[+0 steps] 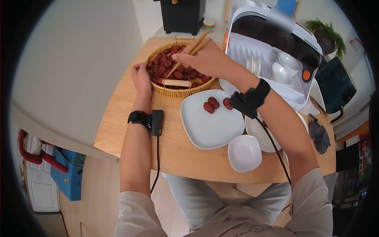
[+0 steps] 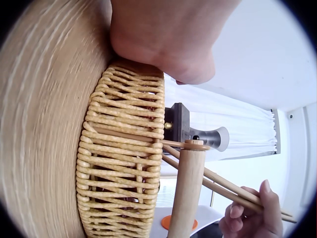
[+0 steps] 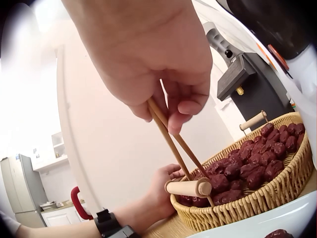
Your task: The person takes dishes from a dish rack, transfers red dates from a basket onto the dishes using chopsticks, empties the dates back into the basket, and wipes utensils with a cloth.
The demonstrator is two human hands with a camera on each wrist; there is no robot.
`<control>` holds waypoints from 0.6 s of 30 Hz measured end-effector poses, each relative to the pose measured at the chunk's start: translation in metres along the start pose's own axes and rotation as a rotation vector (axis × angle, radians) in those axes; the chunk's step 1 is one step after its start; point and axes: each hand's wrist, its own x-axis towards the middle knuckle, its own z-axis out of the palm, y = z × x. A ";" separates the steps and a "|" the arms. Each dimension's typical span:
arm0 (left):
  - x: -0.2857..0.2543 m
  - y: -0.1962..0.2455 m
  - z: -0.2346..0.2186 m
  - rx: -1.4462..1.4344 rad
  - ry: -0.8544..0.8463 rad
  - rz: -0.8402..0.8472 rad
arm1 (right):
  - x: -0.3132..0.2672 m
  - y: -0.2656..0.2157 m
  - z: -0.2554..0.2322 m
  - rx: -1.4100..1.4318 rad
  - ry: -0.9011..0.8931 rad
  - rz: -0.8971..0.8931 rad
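Note:
My right hand [image 1: 203, 59] holds a pair of chopsticks [image 1: 192, 48] over a round woven basket [image 1: 177, 93]. Their lower ends reach down among the red dates [image 1: 160, 67] near the basket's front wooden handle [image 3: 190, 188]. At the basket's left side, my left hand [image 1: 142, 79] grips the rim; in the left wrist view its palm lies against the woven wall [image 2: 119, 163]. Right of the basket's front stands a white square plate [image 1: 209, 128], with several dates [image 1: 213, 102] at its far edge.
A small white bowl [image 1: 244, 153] sits near the table's front edge, beside another white dish [image 1: 262, 134] partly hidden by my right forearm. At the back right an open white dish cabinet [image 1: 292, 93] contains stacked bowls. A black appliance [image 1: 183, 15] stands behind the basket.

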 end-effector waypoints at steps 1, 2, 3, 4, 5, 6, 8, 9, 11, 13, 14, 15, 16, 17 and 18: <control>0.000 0.000 -0.001 -0.007 -0.010 0.000 | 0.002 0.003 0.004 -0.024 0.000 -0.040; -0.001 0.001 -0.001 -0.006 -0.015 -0.004 | 0.004 0.006 0.005 -0.050 0.002 -0.084; 0.000 0.001 -0.001 0.001 -0.003 0.001 | 0.005 0.008 0.005 -0.046 -0.023 -0.093; 0.000 0.001 0.000 0.008 0.006 0.006 | 0.005 0.010 0.006 -0.046 -0.014 -0.086; -0.002 0.003 0.001 -0.018 0.007 0.016 | 0.005 0.012 0.005 -0.037 -0.033 -0.114; -0.001 0.003 0.001 -0.022 -0.003 0.017 | 0.005 0.015 0.005 -0.032 -0.051 -0.144; 0.003 -0.001 -0.001 0.032 -0.035 -0.007 | 0.006 0.030 0.013 0.017 -0.090 -0.136; 0.004 -0.001 -0.001 0.036 -0.030 -0.009 | 0.004 0.032 0.016 -0.070 -0.081 -0.291; 0.004 -0.003 -0.003 0.018 -0.042 -0.021 | -0.003 0.038 0.019 -0.049 -0.025 -0.436; 0.007 -0.005 -0.004 0.004 -0.058 -0.027 | -0.014 0.031 0.012 0.008 0.029 -0.411; 0.010 -0.008 -0.005 -0.015 -0.063 -0.022 | -0.018 0.028 0.008 0.068 0.072 -0.380; 0.013 -0.012 -0.006 -0.030 -0.070 -0.017 | -0.018 0.030 0.005 0.079 0.053 -0.341; 0.015 -0.013 -0.007 -0.024 -0.080 -0.003 | -0.018 0.030 0.002 0.084 0.070 -0.347; 0.016 -0.015 -0.007 -0.062 -0.072 -0.033 | -0.018 0.029 -0.001 0.108 0.055 -0.311; 0.015 -0.012 -0.006 -0.100 -0.063 -0.067 | -0.018 0.028 -0.003 0.133 0.039 -0.274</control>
